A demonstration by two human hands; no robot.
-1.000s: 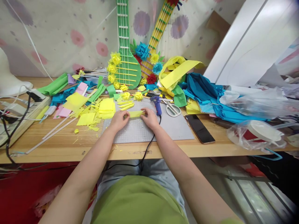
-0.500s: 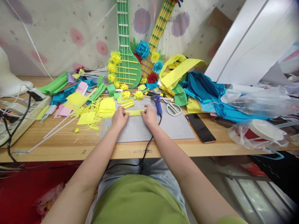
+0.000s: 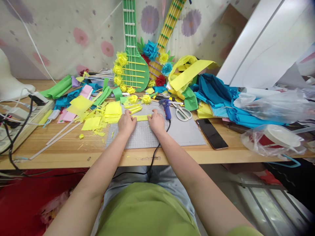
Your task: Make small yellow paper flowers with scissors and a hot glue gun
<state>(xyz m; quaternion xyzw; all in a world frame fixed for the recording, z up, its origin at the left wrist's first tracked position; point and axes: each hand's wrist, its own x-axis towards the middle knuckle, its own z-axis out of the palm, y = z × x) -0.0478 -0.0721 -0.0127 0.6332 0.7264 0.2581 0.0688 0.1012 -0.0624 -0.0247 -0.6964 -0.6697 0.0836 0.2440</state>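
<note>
A folded strip of yellow crepe paper (image 3: 142, 118) lies across the grey cutting mat (image 3: 137, 139), stretched between my two hands. My left hand (image 3: 127, 124) grips its left end, fingers curled with the thumb along the edge. At the other end my right hand (image 3: 157, 122) pinches the strip the same way; the fingertips of both hands are partly hidden. Just behind my left hand lie several narrow yellow paper strips (image 3: 134, 108). To the right of my right hand rest a purple glue gun (image 3: 167, 109) and white-handled scissors (image 3: 183, 114).
Yellow paper squares (image 3: 112, 111) and scraps litter the left side. A green paper guitar (image 3: 135, 72) and a yellow one (image 3: 167, 32) lean on the back wall. A phone (image 3: 212, 133), blue paper (image 3: 214, 90) and a bagged cup (image 3: 273, 141) are on the right. The glue gun's cord (image 3: 154, 157) crosses the mat.
The strip sits slightly higher in view, and my right hand has edged a little toward the left. Both hands keep their hold on the paper.
</note>
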